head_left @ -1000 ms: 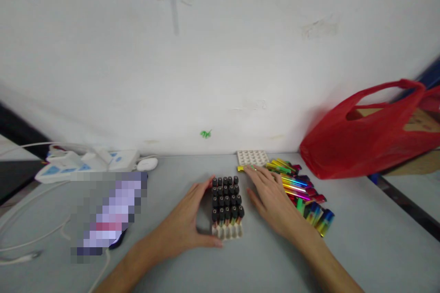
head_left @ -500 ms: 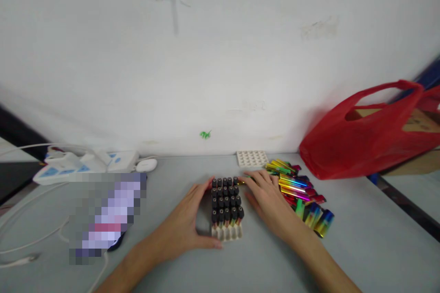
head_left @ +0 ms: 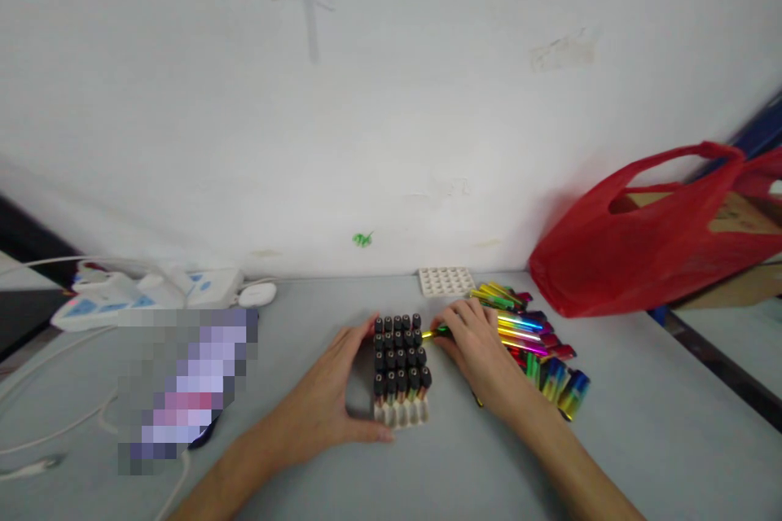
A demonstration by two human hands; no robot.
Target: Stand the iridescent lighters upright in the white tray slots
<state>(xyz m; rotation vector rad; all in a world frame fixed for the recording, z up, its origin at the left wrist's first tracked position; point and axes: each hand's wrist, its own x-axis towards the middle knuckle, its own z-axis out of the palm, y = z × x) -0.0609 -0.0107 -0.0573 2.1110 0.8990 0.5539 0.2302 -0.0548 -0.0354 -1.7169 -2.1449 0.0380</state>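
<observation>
The yellow tube (head_left: 427,335) is grasped by fingers of the right hand (head_left: 473,346), the left hand (head_left: 330,395) clasping a tray (head_left: 401,413).

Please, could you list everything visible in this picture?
Wall: 1, white, behind
Table: 1, grey, below
Front rack: 1, cream, centre
Black-topped pieces: 20, in front rack
Back rack: 1, cream, near wall
Shiny pieces: several, multicoloured, right
Bag: 1, red, far right
Box: 1, brown, partly hidden by bag
Power strip: 1, white, left
Case: 1, white, beside power strip
Blurred object: 1, purplish, left
Cables: several, white, left
Mark: 1, green, on wall
Left hand: 1, at front rack's left
Right hand: 1, holding yellow piece, beside front rack
</observation>
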